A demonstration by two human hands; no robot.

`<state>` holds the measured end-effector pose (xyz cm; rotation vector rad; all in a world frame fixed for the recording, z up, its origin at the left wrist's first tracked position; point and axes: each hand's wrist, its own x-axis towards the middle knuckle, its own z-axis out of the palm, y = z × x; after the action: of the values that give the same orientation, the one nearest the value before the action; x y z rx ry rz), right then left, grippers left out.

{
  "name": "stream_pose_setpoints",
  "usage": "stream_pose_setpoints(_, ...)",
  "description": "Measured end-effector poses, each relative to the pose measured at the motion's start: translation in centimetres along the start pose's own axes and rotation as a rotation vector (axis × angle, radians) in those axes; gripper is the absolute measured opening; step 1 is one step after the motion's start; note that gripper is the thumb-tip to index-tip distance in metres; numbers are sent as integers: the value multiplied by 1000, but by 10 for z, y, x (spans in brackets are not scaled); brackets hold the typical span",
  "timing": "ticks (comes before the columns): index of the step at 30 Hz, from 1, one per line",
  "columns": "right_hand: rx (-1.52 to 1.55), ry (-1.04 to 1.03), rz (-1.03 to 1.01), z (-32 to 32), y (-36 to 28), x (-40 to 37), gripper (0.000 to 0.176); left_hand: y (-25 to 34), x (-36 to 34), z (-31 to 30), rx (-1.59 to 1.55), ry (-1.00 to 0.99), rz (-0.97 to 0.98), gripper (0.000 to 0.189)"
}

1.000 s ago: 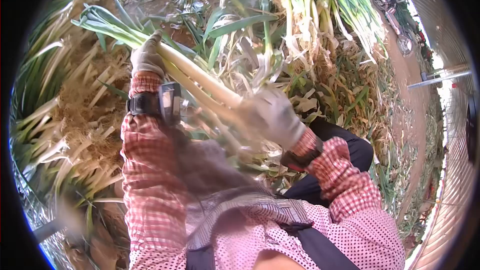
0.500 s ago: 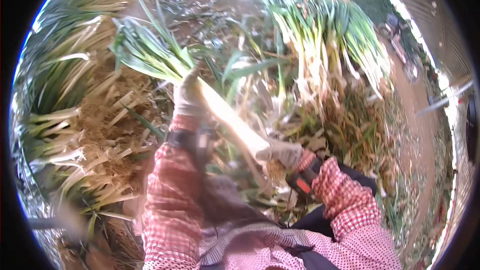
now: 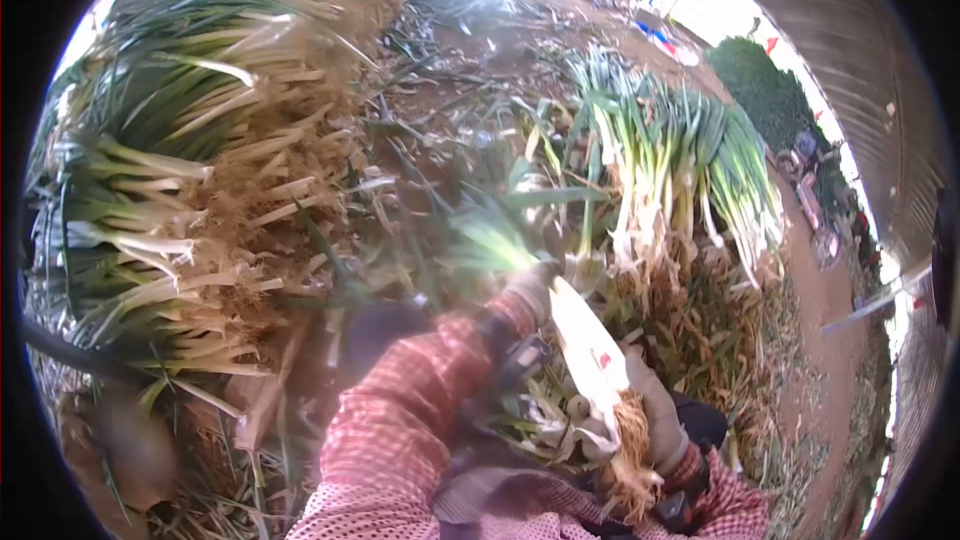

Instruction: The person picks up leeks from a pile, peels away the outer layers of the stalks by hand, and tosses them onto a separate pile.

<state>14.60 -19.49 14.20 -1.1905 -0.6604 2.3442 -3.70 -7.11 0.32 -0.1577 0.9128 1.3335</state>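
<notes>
A thick leek slants down across the middle, its blurred green leaves at the upper left and its tan roots at the lower right. My left hand, in a pale glove, is closed round the stalk where the white part meets the leaves. Near the root end, my right hand, also gloved, is closed against the white base, with its fingers partly hidden behind the stalk. Loose peeled skins hang or lie beside the roots.
A large pile of leeks fills the left side, roots facing inward. Bunched leeks stand at the upper right over leaf litter. A dirt path and a parked motorbike are farther right.
Both hands and the leek have moved down and to the right in view, and the leek now points more steeply downward. The view has shifted, showing more of the left pile.
</notes>
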Motion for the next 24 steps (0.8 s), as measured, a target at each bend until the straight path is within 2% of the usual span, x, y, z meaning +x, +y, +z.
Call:
stream_pose_setpoints(2,-74,-25,-20,7,6,-11,57,25,-10,0,119,-255,175,17)
stream_pose_setpoints(4,-198,-162,-105,26,22,-2,58,64,-28,-5,155,-283,498,25)
stream_pose_setpoints(5,-284,-272,-183,38,33,9,59,90,-64,0,125,-199,709,33)
stream_pose_setpoints(7,-578,-533,-289,54,50,45,62,167,-151,-24,-36,-274,942,32)
stream_pose_setpoints(8,-857,-648,-308,70,38,70,42,199,-178,-36,71,-185,1069,34)
stream_pose_setpoints(9,-842,-717,-396,120,39,79,41,235,-199,-55,188,-91,1185,35)
stream_pose_setpoints(10,-633,-849,-137,168,36,97,46,280,-205,-85,316,-64,1283,38)
stream_pose_setpoints(11,-853,-906,-331,230,32,133,51,338,-211,-117,279,151,1052,36)
stream_pose_setpoints(13,-949,-868,-538,312,33,175,71,376,-272,-148,290,259,1499,42)
stream_pose_setpoints(14,-996,-836,-641,353,34,196,82,373,-295,-148,426,788,1424,47)
stream_pose_setpoints(15,-1165,-707,-862,369,38,210,83,361,-315,-143,543,1313,1293,52)
stream_pose_setpoints(16,-1322,-556,-1084,380,45,235,84,354,-308,-153,553,1323,1501,50)
stream_pose_setpoints(17,-1305,-595,-959,373,51,242,76,344,-291,-170,557,1317,1707,49)
stream_pose_setpoints(18,-1287,-623,-834,367,57,249,69,326,-269,-180,570,1043,1803,46)
stream_pose_setpoints(19,-1359,-838,-821,331,68,254,55,302,-246,-180,578,754,1870,44)
stream_pose_setpoints(20,-1405,-1062,-791,296,79,259,42,271,-222,-165,593,561,1867,43)
stream_pose_setpoints(21,-1505,-1144,-858,254,80,259,36,237,-196,-144,606,350,1838,42)
stream_pose_setpoints(22,-1594,-1230,-932,211,80,261,29,206,-189,-116,577,214,1578,41)
stream_pose_setpoints(23,-1408,-1148,-669,172,71,249,28,176,-191,-82,554,65,1293,40)
stream_pose_setpoints(24,-1562,-916,-639,135,59,250,30,153,-184,-55,527,-79,1201,37)
